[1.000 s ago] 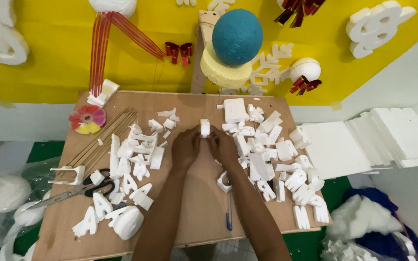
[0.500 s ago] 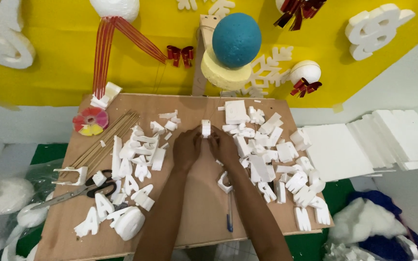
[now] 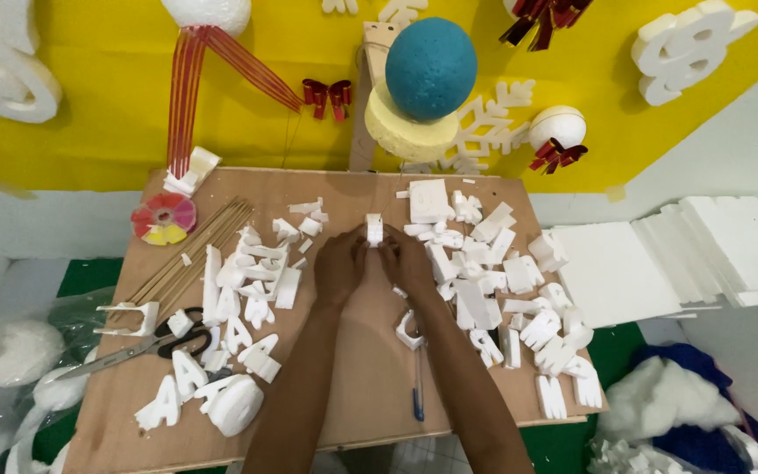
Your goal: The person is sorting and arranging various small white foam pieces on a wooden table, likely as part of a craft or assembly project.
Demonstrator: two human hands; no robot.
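Foam piece: upright, pinched between left hand and right hand, both grips clamped; above surface centre.

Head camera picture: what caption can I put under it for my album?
Two hands, left hand and right hand, hold a small white foam piece over a wooden board scattered with foam letters.

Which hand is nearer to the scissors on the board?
The left hand. The scissors lie down and to its left on the board. The right hand is farther off, on the other side of the left hand. Both hold a small white foam piece.
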